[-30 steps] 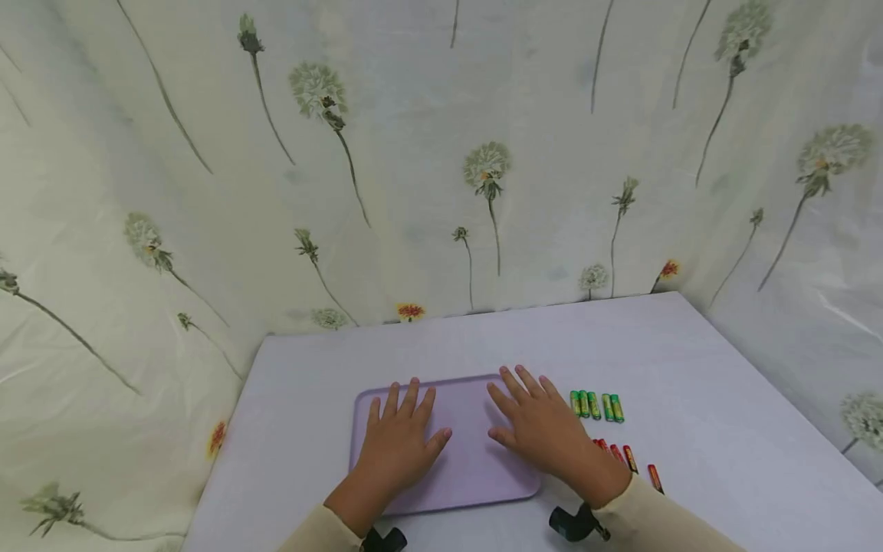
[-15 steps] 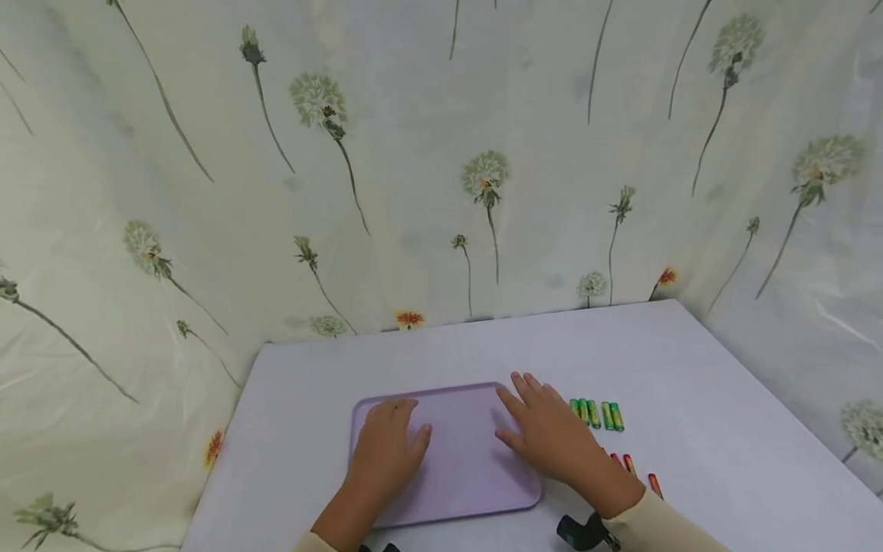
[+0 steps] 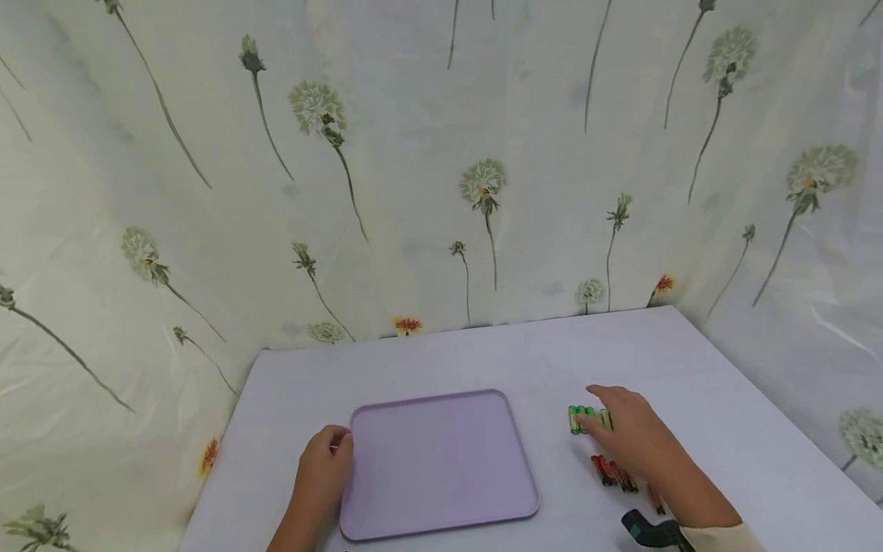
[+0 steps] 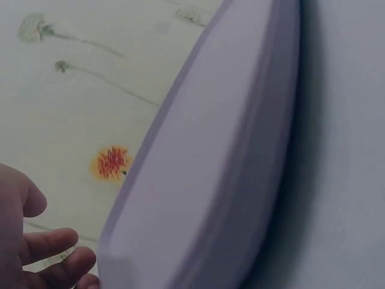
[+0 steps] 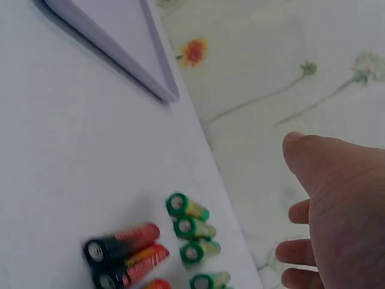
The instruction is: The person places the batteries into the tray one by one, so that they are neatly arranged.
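A flat lilac tray (image 3: pixel 438 468) with a low raised rim lies on the table. At its left edge is my left hand (image 3: pixel 323 468), with fingertips right at the rim; in the left wrist view the thumb stands apart from the loosely bent fingers (image 4: pixel 51 244). My right hand (image 3: pixel 633 437) hovers over the batteries to the right of the tray, thumb spread from the fingers and nothing held. Several green batteries (image 3: pixel 573 420) lie in a row, partly hidden by this hand. Nearer to me are several red-and-black batteries (image 5: pixel 123 242), some overlapped by the right forearm.
A white cloth covers the table (image 3: pixel 428 360). Behind it and along both sides hangs a pale curtain (image 3: pixel 414 153) printed with dandelions. A black wrist camera mount (image 3: pixel 648 529) sits under the right wrist.
Both hands have moved apart from above the tray. The left has gone to the tray's left edge, the right over to the batteries. The view has tilted slightly up.
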`<state>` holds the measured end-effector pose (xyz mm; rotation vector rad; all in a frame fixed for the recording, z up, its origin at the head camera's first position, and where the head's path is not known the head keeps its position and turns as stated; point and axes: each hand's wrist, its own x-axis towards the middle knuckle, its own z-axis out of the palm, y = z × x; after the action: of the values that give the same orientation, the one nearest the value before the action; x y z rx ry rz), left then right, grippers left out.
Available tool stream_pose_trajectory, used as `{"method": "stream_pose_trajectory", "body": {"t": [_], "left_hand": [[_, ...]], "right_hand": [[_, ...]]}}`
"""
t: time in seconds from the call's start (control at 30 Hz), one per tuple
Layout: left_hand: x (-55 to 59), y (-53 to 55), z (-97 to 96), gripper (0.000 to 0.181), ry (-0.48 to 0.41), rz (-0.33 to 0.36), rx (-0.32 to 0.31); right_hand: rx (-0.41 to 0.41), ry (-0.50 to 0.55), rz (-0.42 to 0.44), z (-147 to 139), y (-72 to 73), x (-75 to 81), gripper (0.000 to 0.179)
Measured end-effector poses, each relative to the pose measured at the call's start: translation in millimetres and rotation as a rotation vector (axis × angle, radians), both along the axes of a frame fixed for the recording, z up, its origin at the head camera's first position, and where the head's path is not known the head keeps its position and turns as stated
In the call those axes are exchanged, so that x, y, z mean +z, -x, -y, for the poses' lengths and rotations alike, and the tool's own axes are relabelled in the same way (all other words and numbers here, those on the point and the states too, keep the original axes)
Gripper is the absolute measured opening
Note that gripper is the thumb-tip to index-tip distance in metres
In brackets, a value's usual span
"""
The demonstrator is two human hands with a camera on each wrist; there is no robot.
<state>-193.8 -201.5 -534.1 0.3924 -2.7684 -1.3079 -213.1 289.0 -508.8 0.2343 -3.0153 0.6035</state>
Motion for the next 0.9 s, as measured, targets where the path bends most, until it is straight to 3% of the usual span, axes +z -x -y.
{"method": "stream_pose_trajectory", "body": {"t": [0.1,0.2,0.5,0.9], "left_hand": [[-8.6,2.1,7.2,0.036,-0.005,0.047,0.023],[-13.8,1.9,13.1,0.041,0.023,0.052,0.031],[-20.9,6.9,18.7,0.031,0.090,-0.020,-0.020],[-26.2,7.5,18.4,0.019,0.116,-0.024,-0.025]], "right_hand": [[-0.054,0.028,0.029,-22,-2.1,-7.8,0.073],[-0.094,0.031,0.040,-43,-2.6,-16.1,0.074],[-0.104,0.112,0.235,-70,-2.1,-31.5,0.090],[-0.074,0.011,0.148,-67,-0.9,-53.8,0.085]]}}
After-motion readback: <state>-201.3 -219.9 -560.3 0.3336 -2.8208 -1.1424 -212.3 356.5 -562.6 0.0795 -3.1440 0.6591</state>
